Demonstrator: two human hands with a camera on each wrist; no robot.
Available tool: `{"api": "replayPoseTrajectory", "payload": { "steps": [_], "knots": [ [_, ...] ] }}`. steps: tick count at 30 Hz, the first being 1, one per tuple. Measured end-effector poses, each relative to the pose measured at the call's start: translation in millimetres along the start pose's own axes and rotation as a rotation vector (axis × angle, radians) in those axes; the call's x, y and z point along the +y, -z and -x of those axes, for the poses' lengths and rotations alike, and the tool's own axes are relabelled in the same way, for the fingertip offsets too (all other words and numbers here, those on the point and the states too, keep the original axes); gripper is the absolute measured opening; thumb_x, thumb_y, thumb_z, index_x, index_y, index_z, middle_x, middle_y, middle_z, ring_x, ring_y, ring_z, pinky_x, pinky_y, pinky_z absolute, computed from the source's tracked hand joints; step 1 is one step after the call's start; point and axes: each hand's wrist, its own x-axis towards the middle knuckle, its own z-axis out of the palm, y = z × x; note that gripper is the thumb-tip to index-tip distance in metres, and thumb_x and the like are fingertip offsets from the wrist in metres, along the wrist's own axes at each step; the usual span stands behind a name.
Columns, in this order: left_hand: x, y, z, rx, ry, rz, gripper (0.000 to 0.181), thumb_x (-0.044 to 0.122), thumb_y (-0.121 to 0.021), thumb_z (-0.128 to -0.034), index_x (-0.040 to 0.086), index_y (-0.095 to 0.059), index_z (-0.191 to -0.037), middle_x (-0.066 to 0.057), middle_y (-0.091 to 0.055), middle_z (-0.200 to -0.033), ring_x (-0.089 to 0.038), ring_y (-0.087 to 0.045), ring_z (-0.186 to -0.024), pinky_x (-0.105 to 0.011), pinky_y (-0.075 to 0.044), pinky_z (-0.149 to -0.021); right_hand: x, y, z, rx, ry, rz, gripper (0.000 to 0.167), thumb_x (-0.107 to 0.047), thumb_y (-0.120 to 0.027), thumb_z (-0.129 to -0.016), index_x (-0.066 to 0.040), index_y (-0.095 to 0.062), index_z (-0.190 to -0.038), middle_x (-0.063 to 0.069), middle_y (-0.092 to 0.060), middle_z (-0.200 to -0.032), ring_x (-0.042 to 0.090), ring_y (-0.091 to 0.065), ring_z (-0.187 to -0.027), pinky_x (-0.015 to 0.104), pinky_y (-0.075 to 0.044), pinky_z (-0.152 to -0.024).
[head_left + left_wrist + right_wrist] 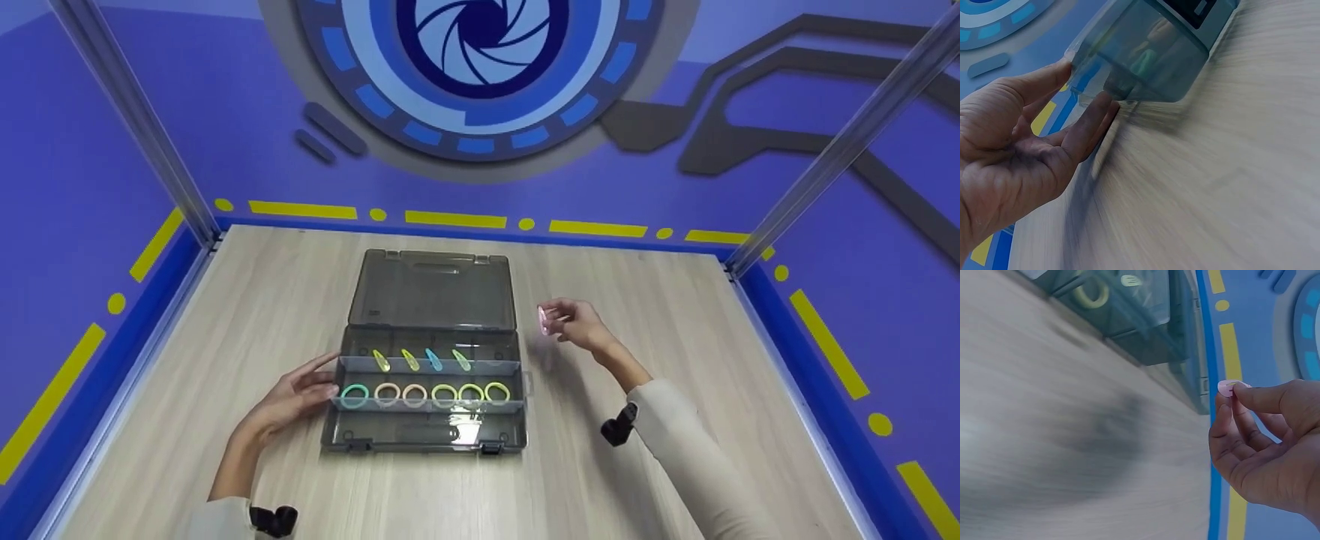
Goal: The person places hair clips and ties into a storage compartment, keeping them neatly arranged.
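Note:
My right hand [576,326] pinches a pink hair clip [543,319] between thumb and fingertips, above the table to the right of the box. A dark see-through compartment box [420,439] lies with its lid [435,292] folded back. My left hand [283,401] is at the box's left side, its fairly straight fingers touching the wall and corner. Along the back divider stand two yellow hair clips [409,360], one blue hair clip [434,360] and one light green hair clip [461,360]. In the middle row are a green ring [355,396], two peach rings [388,394] and several yellow rings [471,394].
The box stands on a pale wood-grain table [637,300]. Blue printed panels [247,135] rise behind and on both sides, with metal posts [142,127] at the back corners. A clear latch tab [529,383] juts from the box's right side.

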Motion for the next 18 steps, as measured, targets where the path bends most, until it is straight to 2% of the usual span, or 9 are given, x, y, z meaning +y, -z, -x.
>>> {"api": "replayPoseTrajectory", "payload": {
  "steps": [6,11,18],
  "knots": [
    [-0.7,-1.6,-1.1,0.002,0.008,0.021,0.074,0.019,-0.069,-0.0985,0.015,-0.031,-0.162,-0.024,-0.045,-0.151,-0.016,-0.055,-0.122,-0.024,-0.049,-0.1,-14.0,-4.7,-2.4,-0.004,0.045,0.03,0.034,0.003,-0.063,-0.096,0.009,-0.062,-0.13,0.022,-0.069,-0.106,0.01,-0.062,-0.081,0.02,-0.052,-0.066],
    [-0.6,-2.1,-1.2,0.006,0.009,0.013,0.073,0.02,-0.068,-0.0993,0.016,-0.031,-0.162,-0.024,-0.044,-0.152,-0.017,-0.055,-0.124,-0.028,-0.049,-0.102,-24.4,-15.9,-6.6,-0.016,0.052,0.023,0.034,0.005,-0.062,-0.096,0.008,-0.063,-0.13,0.013,-0.071,-0.099,0.007,-0.062,-0.079,0.018,-0.05,-0.064],
    [0.4,-2.1,1.4,-0.001,0.007,0.015,0.072,0.02,-0.066,-0.1002,0.017,-0.03,-0.162,-0.025,-0.042,-0.153,-0.021,-0.055,-0.127,-0.036,-0.047,-0.109,-34.3,-28.6,-9.4,-0.062,0.071,0.018,0.033,0.005,-0.06,-0.096,0.008,-0.062,-0.129,0.009,-0.069,-0.096,0.008,-0.061,-0.078,0.019,-0.05,-0.065]
  ]
}}
